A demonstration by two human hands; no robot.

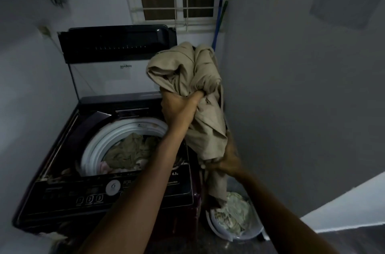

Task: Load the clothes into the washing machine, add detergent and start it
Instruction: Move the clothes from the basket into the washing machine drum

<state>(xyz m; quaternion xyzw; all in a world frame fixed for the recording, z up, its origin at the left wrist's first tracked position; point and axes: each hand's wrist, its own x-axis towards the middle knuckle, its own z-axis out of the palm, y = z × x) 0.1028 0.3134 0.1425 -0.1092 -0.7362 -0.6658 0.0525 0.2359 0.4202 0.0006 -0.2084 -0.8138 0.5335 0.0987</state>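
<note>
Over washer (54,162), crumpled (beige) cloth (188,79)

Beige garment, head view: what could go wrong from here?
1. The beige garment is bunched in the left hand and right hand, off to the drum's right. Its tail hangs toward the basket and might catch the washing machine corner when swung over.
2. The drum already holds clothes, so this bulky piece could end up draped on the white rim instead of dropping inside.
</note>
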